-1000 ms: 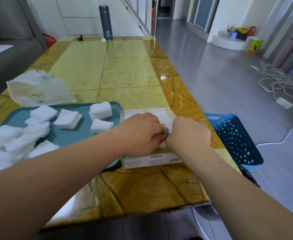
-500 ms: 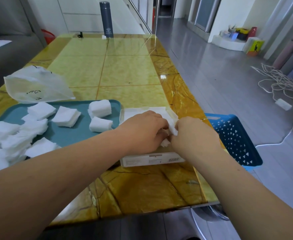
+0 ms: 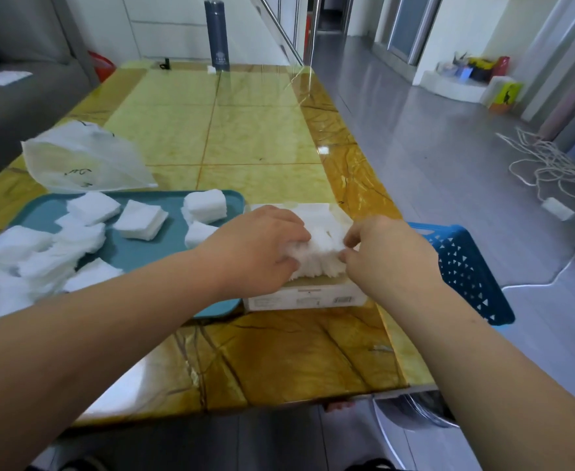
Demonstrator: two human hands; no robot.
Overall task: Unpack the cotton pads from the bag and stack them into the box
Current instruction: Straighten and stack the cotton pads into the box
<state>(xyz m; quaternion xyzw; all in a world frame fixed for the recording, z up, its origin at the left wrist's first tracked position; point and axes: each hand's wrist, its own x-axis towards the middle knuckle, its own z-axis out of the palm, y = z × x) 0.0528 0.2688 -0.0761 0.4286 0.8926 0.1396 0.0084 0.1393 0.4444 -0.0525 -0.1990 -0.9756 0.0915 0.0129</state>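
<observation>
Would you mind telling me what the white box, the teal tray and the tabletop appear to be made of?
The white box looks like matte cardboard, with printed labels on its side. The teal tray seems smooth plastic, with a moulded rounded rim. The tabletop looks like glossy veined stone or imitation; it mirrors light.

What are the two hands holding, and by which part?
A stack of white square cotton pads, over the white cardboard box. Left hand has its grip on the left side, right hand on the right.
</observation>
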